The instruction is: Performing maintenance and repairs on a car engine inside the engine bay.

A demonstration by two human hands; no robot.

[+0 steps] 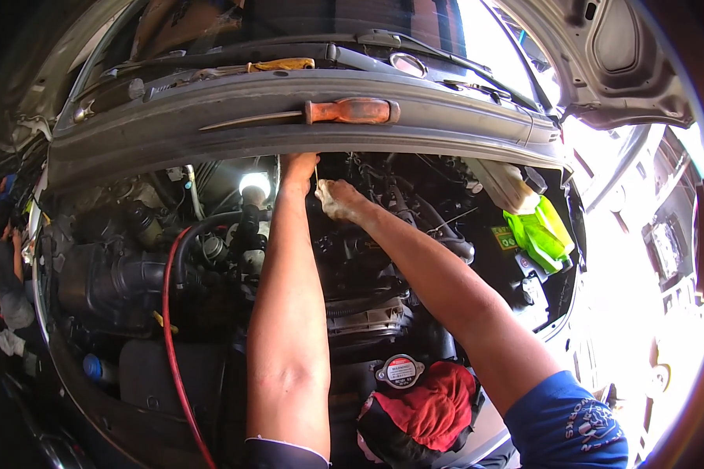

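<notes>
Under a raised hood point(632, 59), both arms stretched deep into a dark, cluttered engine bay point(360, 266). Left hand point(298, 169) up against the lip of the gray panel point(235, 98) below the windshield point(289, 27), fingers partly hidden, so can't tell if open or clamped on something. Right hand point(338, 200) just beside it, slightly lower, fingers curled in together. Between the two, a thin pale rod point(317, 175), too small to make out properly; can't tell which hand, if either, actually grips it.

Up on that panel, lying crosswise near the front edge: a screwdriver point(352, 111) with a beat-up orange handle, tip pointing left. Farther back, near the wipers, a yellow-handled tool point(281, 65).

Down in the bay, a glowing work light point(254, 185) left of the hands, plus a red hose point(169, 313) curving toward the bottom edge. Over on the right, a neon green cloth point(544, 232). Up front, a round metal cap point(400, 371) right beside a bunched red cloth point(438, 406).

Off to the far left, part of another person point(12, 277). Blown-out daylight on the right.
</notes>
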